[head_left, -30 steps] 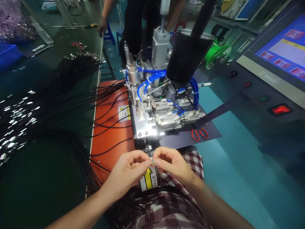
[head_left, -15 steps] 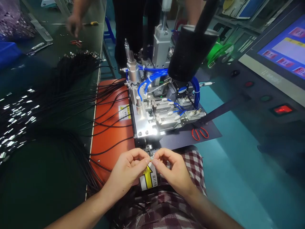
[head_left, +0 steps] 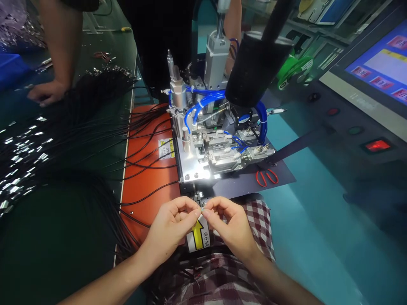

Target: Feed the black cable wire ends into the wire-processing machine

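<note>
Thumb and fingertips pinched, my left hand meets my right hand just in front of the machine. Between the two pinches shows a tiny shiny piece, mostly covered by fingertips; its exact kind is too small to tell. Directly below lies a white label with a yellow arrow. Beyond the fingers is a small metal fixture at the near end of the machine, which has metal cylinders and blue air hoses.
Black cables run over the orange plate from a bundle on the dark table. Red-handled scissors lie right of the machine. A black lamp-like cone hangs above. A control panel stands right. A co-worker's hand rests at left.
The co-worker has come closer, one hand lowered onto the table by the cable bundle. My hands stay almost in place, fingertips slightly closer together, with less of the shiny piece showing.
</note>
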A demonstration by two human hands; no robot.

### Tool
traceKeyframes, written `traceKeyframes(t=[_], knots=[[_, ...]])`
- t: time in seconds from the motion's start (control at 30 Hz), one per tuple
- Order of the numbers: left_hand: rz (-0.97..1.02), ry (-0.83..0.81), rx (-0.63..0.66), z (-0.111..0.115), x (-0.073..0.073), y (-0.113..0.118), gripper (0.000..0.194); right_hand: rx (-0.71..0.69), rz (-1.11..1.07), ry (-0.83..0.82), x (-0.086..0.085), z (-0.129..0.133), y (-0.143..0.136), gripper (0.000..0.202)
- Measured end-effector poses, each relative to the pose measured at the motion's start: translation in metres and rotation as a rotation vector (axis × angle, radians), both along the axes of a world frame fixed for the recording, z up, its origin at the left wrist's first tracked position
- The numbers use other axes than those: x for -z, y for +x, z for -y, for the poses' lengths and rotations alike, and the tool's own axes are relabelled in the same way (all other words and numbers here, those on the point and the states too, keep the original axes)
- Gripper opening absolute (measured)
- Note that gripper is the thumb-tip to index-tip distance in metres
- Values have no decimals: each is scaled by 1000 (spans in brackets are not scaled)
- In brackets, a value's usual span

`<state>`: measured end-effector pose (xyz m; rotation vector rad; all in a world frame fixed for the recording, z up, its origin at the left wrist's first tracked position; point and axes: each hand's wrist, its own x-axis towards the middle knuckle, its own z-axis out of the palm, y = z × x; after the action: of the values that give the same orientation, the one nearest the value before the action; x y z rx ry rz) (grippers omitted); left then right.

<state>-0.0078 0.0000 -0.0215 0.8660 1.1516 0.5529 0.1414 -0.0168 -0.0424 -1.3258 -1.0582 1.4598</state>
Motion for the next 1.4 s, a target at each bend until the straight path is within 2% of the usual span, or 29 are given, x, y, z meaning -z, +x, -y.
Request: traceKeyframes(t=[0.4,0.67,0.93,1.1,1.2,1.3,1.4], knots=[[-17,28,-45,2,3,1,28,37,-173,-89,4,-1,-6,14],[-17,30,-46,3,6,0,25,-11,-85,-19,1,1,-5,16],[69,102,-14,3,1,0,16,-74,81,57,0,5,4,14],[203,-63,91,-5,2,-7,13,-170,-173,-140,3,-1,7,20],[200,-104,127,-10,-1,-9,13,-183,-213,-175,4,-5,8,20],[8,63,146,-11,-6,-9,15,-155,-189,-181,4,-10,10,21],[-327,443,195,-11,-5,-11,10,-133,-150,-166,8,-19,14,21]])
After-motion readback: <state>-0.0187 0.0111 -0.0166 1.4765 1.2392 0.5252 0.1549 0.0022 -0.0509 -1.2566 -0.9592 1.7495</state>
